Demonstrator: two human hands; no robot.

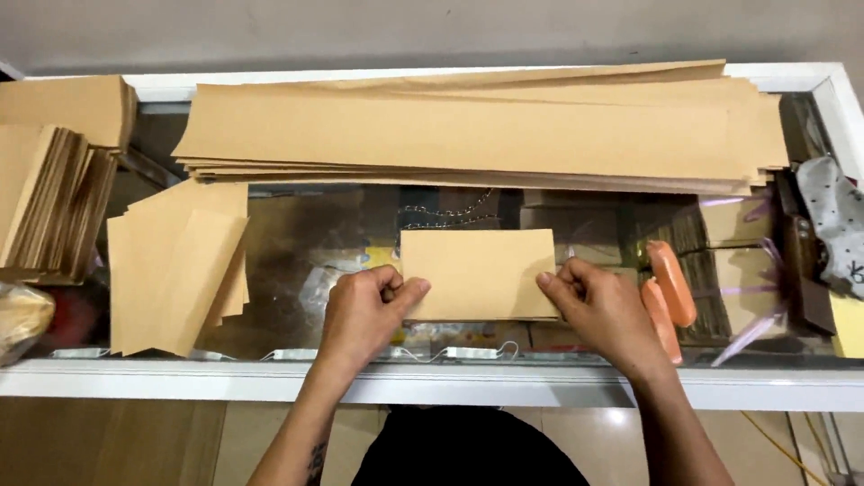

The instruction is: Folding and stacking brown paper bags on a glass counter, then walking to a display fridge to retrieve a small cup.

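Brown paper, a small folded rectangle (pixel 477 273), lies flat on the glass surface (pixel 297 243), pinched at its lower corners by the left hand (pixel 369 310) and right hand (pixel 598 306). Long brown sheets (pixel 468 126) are stacked beyond it; cut pieces (pixel 175 270) lie to the left.

A: What is laid along the far edge of the desk (pixel 540 385)?
B: A pile of long brown paper strips (pixel 477 130). Folded brown pieces (pixel 175 270) are stacked to the left, more folded stacks (pixel 54 193) beyond them.
A: And on the right?
B: Two orange markers (pixel 668 292) are seen side by side, a dotted grey cloth (pixel 837 225) further right.
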